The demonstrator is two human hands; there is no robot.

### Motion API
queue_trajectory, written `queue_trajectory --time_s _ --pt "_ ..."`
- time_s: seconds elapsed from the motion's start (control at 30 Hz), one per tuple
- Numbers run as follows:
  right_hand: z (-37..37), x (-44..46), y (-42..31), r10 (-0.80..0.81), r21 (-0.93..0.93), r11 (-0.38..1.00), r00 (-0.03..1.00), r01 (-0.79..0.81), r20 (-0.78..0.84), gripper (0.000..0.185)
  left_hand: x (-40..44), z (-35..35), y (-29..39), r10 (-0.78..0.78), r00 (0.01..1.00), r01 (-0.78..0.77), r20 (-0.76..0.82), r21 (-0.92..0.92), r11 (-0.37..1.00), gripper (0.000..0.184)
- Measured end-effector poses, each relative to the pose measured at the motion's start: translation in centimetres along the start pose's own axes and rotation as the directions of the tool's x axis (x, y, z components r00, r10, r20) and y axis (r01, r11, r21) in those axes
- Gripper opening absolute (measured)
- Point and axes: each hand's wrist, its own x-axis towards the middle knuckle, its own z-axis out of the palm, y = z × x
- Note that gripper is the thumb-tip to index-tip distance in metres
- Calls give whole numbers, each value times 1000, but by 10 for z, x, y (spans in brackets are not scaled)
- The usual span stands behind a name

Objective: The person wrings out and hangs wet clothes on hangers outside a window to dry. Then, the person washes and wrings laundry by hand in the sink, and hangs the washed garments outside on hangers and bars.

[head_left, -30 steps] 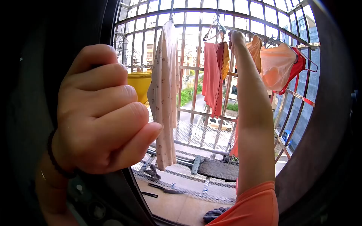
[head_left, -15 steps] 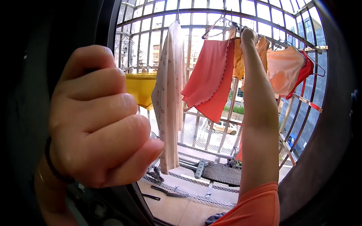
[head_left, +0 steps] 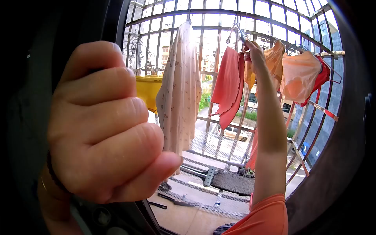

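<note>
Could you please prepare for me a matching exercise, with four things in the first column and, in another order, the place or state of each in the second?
Column 1
1. Left hand
2. Right hand
3. Yellow cloth
4. Grey mop head

Column 2
A. low down, by the mesh
B. raised, at the top of the coral cloth
C. closed in a fist, close to the camera
D. hanging, partly behind the fist

Right pairs: 1-C, 2-B, 3-D, 4-A

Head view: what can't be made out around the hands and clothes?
Head view:
- What the left hand holds, if anything: hidden by its fingers.
- Left end of the yellow cloth: behind that hand.
- Exact grip of the right hand: too small.
- Dark cloth: cut off by the bottom edge.
</note>
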Motion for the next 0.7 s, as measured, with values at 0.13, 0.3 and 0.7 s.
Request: queue_trajectory --time_s 0.13,0.3,0.7 --pt "-1 -22 11 47 -177 984 946 11 321 35 0 2 0 16 999 -17 -38 -19 1000 26" --pt "10 5 19 -520 -518 625 806 585 283 58 -2 5 -3 39 994 -45 -100 -54 998 23" --pt "12 20 -22 -380 -915 -168 832 366 403 43 -5 10 -4 46 978 -64 -206 -82 995 21"
